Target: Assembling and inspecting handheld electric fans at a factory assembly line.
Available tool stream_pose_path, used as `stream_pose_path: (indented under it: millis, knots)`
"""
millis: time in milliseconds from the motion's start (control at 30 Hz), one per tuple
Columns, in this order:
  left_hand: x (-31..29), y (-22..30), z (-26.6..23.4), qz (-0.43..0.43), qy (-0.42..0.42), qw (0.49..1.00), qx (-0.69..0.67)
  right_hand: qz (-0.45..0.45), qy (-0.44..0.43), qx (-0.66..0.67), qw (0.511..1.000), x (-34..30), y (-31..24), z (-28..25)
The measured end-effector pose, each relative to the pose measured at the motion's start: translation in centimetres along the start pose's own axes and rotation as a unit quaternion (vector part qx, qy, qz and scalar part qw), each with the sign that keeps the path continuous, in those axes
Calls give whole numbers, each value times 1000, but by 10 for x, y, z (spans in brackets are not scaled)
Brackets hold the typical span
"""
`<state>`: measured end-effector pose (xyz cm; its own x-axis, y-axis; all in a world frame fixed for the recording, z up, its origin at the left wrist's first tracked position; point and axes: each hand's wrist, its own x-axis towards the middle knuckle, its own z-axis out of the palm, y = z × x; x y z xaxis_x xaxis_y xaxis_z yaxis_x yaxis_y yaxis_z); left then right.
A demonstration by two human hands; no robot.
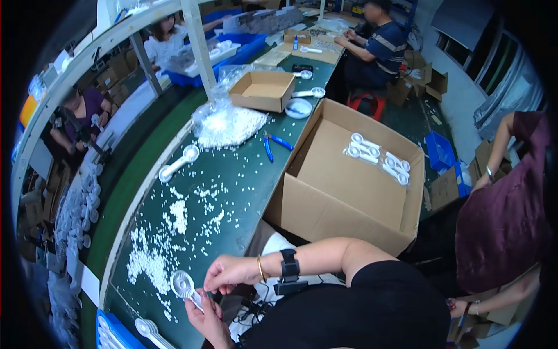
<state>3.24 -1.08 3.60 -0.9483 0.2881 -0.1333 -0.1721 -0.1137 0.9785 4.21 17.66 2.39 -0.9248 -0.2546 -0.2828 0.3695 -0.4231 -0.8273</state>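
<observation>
My left hand (206, 320) grips the handle of a white plastic part with a round, ribbed, cup-like head (182, 284), held head-up over the near edge of the bench. Beside that handle, my right hand (232, 273) has its thumb and fingertips pinched together; what is between them is too small to make out. Small white pieces (148, 259) lie scattered and heaped on the green bench top (232, 186) just beyond my hands. More long-handled white parts (152, 331) stand stacked at the lower left, partly next to a blue bin (119, 333).
A large open carton (343, 215) with several bagged white parts (378, 157) stands right of the bench. Blue-handled pliers (268, 149), a plastic bag of white pieces (229, 125) and a small cardboard box (261, 93) lie farther up. People work nearby; one person (500, 221) stands close on the right.
</observation>
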Motion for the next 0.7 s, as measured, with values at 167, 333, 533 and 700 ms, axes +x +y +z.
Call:
stream_pose_path:
  millis: [167, 333, 533, 700]
  knots:
    - [-6, 19, 10, -65, 12, 997, -36, 21, 20, 65, 997, -22, -24, -11]
    - [-5, 14, 13, -25, -22, 996, -80, 57, -15, 163, 985, -30, -23, -15]
    - [-16, 9, 0, 2, -34, 996, -79, 93, -33, 166, 981, -23, -11, -3]
    - [-13, 7, -4, -2, -22, 998, -58, 97, -12, 134, 986, -17, -12, 7]
